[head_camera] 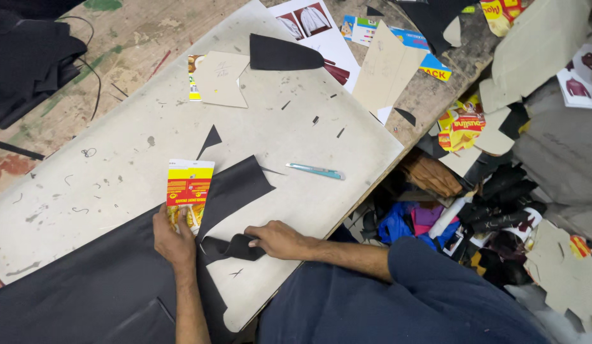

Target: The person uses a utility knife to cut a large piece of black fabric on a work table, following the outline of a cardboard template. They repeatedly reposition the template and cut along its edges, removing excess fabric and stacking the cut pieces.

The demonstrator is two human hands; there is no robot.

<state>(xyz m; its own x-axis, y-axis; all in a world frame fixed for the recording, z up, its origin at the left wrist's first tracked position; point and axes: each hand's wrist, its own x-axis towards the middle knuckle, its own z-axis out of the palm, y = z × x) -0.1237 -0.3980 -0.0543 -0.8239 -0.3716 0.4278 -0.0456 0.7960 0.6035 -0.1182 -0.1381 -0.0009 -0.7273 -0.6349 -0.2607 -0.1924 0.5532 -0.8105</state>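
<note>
Worn wooden workbench (127, 48), scrap-strewn floor (500, 210)

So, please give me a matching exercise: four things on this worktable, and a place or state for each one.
Things:
1. yellow-red card
2. teal knife
3. curled black strip
4. beige paper pattern

Places:
a. under the right hand
b. lying alone right of the black sheet
c. pressed down by the left hand
d. far end of the board

Pairs: 1-c, 2-b, 3-a, 4-d
</note>
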